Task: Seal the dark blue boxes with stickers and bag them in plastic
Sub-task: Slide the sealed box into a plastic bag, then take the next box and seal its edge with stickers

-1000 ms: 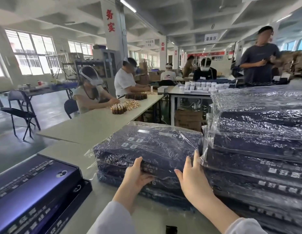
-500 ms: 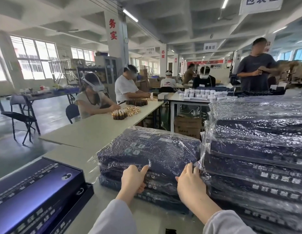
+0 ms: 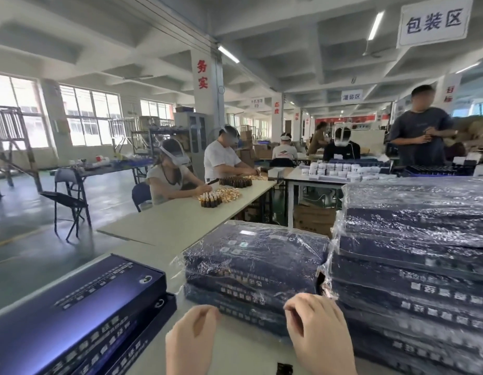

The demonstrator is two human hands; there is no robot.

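Plastic-wrapped dark blue boxes [image 3: 251, 261] are being kept in a low stack on the pale table [image 3: 164, 228], directly ahead of both hands. The left hand [image 3: 193, 339] is being held with fingers curled at the stack's near edge. The right hand [image 3: 316, 328] is being held likewise, knuckles up, just beside it. Whether the film [image 3: 297, 247] is being pinched by either hand cannot be told, since the fingertips are hidden. A taller bagged stack [image 3: 413, 253] is standing just beside on the right, and unbagged boxes [image 3: 81, 315] are lying at the left.
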